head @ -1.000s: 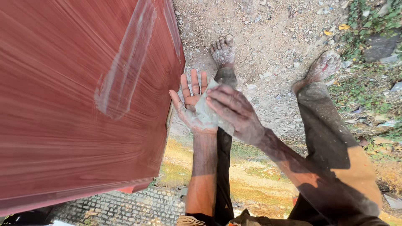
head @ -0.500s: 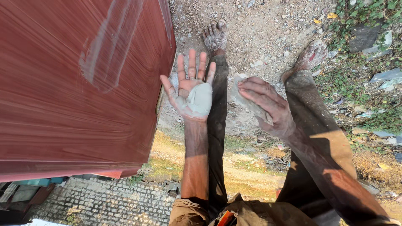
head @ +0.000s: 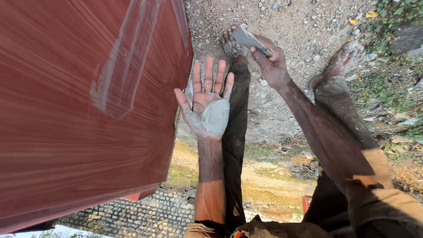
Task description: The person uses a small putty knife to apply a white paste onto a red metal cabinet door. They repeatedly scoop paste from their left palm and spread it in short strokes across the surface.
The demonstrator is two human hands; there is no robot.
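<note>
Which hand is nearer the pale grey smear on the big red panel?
Left. The left hand, open with grey putty on its palm, is beside the red panel; the right hand holds a flat scraper farther away.

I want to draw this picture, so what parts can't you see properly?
- Red panel, head view: cut off by the top and left edges, so its full shape is unknown.
- Grey scraper in the right hand: the fingers cover its lower end.
- Left hand: grey putty hides much of the palm.
- Left foot: partly hidden behind the scraper and hand.
- Person's body: cut off by the bottom edge.
</note>
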